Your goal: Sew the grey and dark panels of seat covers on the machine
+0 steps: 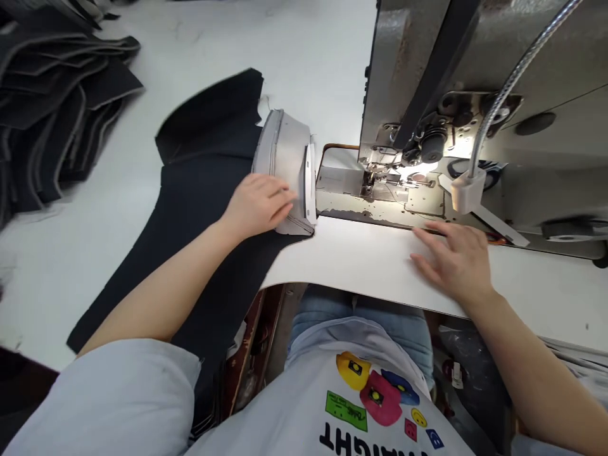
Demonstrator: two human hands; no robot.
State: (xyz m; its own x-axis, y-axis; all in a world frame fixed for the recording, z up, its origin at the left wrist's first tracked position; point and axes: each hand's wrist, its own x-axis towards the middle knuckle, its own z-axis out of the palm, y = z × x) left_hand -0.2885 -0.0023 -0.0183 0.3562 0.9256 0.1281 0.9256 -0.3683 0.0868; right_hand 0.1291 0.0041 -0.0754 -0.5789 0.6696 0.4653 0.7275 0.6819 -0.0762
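Observation:
My left hand (260, 204) rests on a curved grey fabric piece (291, 149) with a white strip along its right edge, its fingers bent and partly spread. Under that piece and my left forearm lies a large black fabric piece (190, 196), which hangs over the table's front edge. My right hand (453, 256) is over the white table beside the sewing machine's bed, fingers apart, with nothing held. The lit needle area (375, 180) of the machine stands between and beyond my hands.
The sewing machine (413, 82) fills the upper right, with a flexible metal lamp arm (517, 63) in front. Dark fabric pieces (57, 107) are piled at the upper left. Something with orange handles (496, 239) lies beside my right hand.

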